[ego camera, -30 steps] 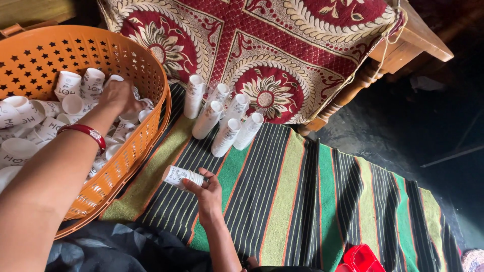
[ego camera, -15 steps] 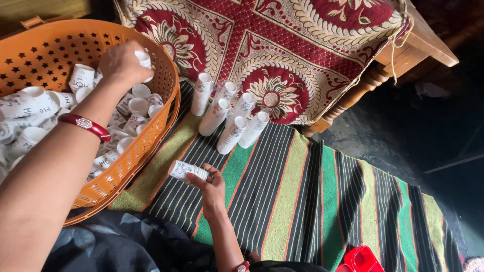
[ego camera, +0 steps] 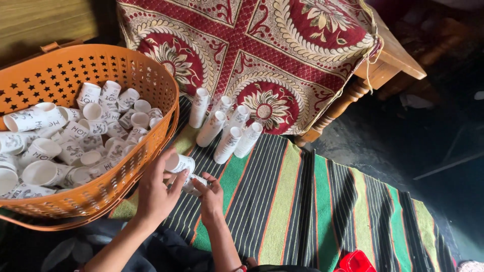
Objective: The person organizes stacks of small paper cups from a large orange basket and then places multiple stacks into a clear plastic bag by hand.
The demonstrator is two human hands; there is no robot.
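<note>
A white paper cup (ego camera: 179,162) is held in the left hand (ego camera: 157,191), whose fingers are curled around its side just outside the basket wall; the cup lies tilted, its open mouth turned towards the left. Just beside it, a short stack of paper cups (ego camera: 194,183) is gripped by the right hand (ego camera: 212,199), the fingertips closed over its end. The two hands are brought close together, and the single cup is seen just above the stack, nearly touching it; whether the two meet cannot be told.

Both hands are poised over a striped mat (ego camera: 302,211) banded in green, black and orange, on which the person's forearms are also seen entering from below. To the left, an orange plastic basket (ego camera: 151,80) with star-shaped holes is set on the mat's edge, and loose white cups (ego camera: 75,141) with dark print are heaped inside it, lying on their sides at all angles. Further up the mat, several long stacks of cups (ego camera: 222,128) are laid side by side, leaning towards a red patterned cloth (ego camera: 282,45) with cream floral medallions. This cloth is draped over a wooden table (ego camera: 393,55), whose turned leg (ego camera: 343,106) is seen at the right. A red object (ego camera: 355,262) is partly visible at the bottom edge.
</note>
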